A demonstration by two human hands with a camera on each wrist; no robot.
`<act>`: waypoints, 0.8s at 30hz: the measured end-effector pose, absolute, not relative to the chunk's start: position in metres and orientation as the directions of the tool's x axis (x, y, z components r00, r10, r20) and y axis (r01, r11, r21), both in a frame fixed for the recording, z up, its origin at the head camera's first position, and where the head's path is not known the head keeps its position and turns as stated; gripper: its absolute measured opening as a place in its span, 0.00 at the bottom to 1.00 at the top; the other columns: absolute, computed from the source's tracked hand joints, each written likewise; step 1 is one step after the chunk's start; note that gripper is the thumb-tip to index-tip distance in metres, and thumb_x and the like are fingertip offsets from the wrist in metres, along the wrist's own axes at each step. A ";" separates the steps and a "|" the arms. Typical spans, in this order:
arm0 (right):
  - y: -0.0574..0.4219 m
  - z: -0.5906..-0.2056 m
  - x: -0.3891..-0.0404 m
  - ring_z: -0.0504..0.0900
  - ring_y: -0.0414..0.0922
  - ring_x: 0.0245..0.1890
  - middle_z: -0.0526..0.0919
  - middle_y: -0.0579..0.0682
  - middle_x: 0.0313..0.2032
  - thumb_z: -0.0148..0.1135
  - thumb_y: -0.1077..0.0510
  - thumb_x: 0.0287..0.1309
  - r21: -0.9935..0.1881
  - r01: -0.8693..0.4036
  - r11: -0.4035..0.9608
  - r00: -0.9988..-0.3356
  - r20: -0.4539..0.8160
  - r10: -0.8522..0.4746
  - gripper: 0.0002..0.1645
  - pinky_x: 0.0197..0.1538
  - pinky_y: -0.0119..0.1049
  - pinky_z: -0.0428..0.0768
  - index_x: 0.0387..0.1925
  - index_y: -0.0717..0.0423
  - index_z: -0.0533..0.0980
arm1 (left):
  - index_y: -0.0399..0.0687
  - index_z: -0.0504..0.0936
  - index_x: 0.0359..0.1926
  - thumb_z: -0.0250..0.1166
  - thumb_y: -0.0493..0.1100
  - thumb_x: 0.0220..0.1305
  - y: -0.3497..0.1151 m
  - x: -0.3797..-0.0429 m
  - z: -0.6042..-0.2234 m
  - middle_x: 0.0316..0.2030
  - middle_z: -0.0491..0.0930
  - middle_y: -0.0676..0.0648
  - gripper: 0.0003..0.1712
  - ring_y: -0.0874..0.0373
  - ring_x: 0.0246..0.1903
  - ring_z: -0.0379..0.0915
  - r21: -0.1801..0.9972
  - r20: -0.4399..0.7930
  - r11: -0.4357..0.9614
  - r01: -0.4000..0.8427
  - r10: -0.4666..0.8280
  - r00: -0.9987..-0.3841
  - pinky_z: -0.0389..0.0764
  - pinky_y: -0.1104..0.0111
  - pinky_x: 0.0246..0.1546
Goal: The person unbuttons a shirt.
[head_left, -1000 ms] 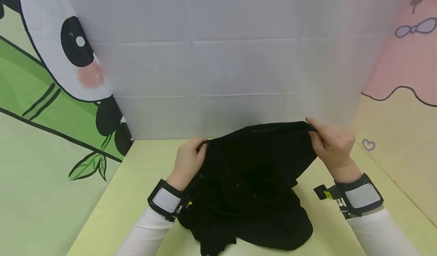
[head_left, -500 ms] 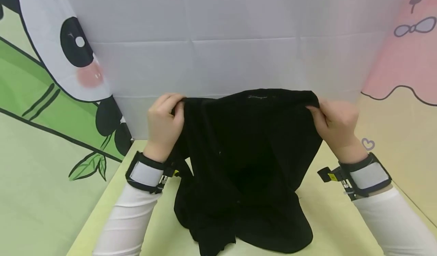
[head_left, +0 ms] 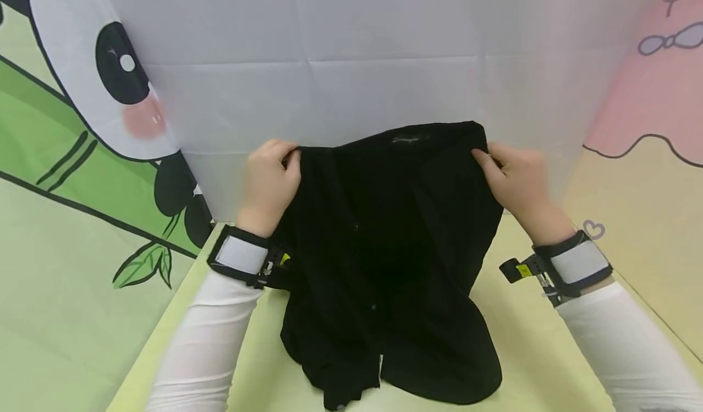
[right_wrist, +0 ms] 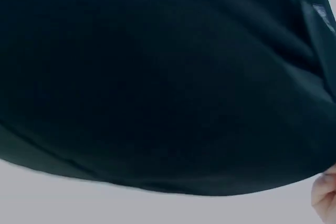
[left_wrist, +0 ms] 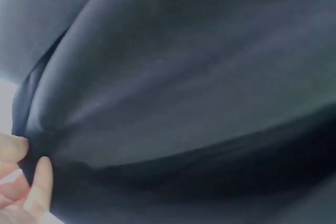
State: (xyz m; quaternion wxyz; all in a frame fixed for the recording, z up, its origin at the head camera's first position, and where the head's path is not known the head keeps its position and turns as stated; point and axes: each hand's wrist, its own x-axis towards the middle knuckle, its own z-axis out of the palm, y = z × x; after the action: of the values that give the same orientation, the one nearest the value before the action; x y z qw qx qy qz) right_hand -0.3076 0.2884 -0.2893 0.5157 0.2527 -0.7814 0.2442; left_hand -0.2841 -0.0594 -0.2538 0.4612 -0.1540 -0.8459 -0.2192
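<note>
A black buttoned garment, looking like a shirt (head_left: pixel 395 241), hangs between both hands in the head view, its lower part lying on the table. Faint pale lettering shows near its upper edge. My left hand (head_left: pixel 270 183) pinches the upper left corner, and my right hand (head_left: pixel 516 180) pinches the upper right corner. The left wrist view is filled by dark cloth (left_wrist: pixel 184 87), with the thumb and fingers (left_wrist: pixel 42 182) of the left hand at the lower left. In the right wrist view the cloth (right_wrist: pixel 157 87) spreads widely, and a bit of the right hand (right_wrist: pixel 324 195) shows at the edge.
The pale yellow table (head_left: pixel 527 351) lies under the garment. A white wall sheet (head_left: pixel 384 52) stands behind it. Cartoon-printed panels flank the table, a green one (head_left: pixel 55 314) on the left and a pink and cream one (head_left: pixel 648 204) on the right.
Both hands have raised the upper edge of the black shirt off the table. The left hand has also moved left, spreading the cloth, and lately the right hand has shifted slightly left.
</note>
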 end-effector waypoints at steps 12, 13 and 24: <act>0.268 -0.353 -0.352 0.59 0.44 0.14 0.55 0.44 0.10 0.47 0.51 0.67 -0.543 -0.369 0.755 -0.867 0.493 -0.069 0.28 0.22 0.34 0.56 0.11 0.55 0.59 | 0.33 0.77 0.24 0.51 0.35 0.58 -0.050 -0.335 -0.320 0.19 0.72 0.42 0.12 0.54 0.18 0.66 0.530 0.448 0.820 0.216 -0.054 -0.892 0.67 0.68 0.22; 0.266 -0.358 -0.355 0.61 0.44 0.14 0.57 0.44 0.09 0.47 0.51 0.67 -0.556 -0.349 0.754 -0.884 0.463 -0.068 0.29 0.21 0.34 0.58 0.11 0.55 0.59 | 0.33 0.77 0.27 0.50 0.35 0.59 -0.050 -0.337 -0.325 0.20 0.72 0.42 0.11 0.54 0.18 0.67 0.581 0.394 0.791 0.193 -0.066 -0.917 0.69 0.68 0.22; 0.259 -0.410 -0.357 0.59 0.42 0.13 0.57 0.44 0.08 0.51 0.55 0.65 -0.582 -0.286 0.761 -0.949 0.282 -0.141 0.28 0.20 0.32 0.59 0.08 0.58 0.66 | 0.40 0.82 0.39 0.53 0.34 0.60 -0.046 -0.337 -0.384 0.42 0.81 0.40 0.11 0.49 0.36 0.74 0.584 0.229 0.788 0.194 0.069 -0.971 0.74 0.62 0.38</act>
State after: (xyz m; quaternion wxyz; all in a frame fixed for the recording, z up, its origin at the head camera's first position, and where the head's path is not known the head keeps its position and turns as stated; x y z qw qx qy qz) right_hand -0.3570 0.2590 -0.4096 0.1113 0.1145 -0.9317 0.3262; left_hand -0.3373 -0.0455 -0.3836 0.0981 -0.0697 -0.9405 -0.3179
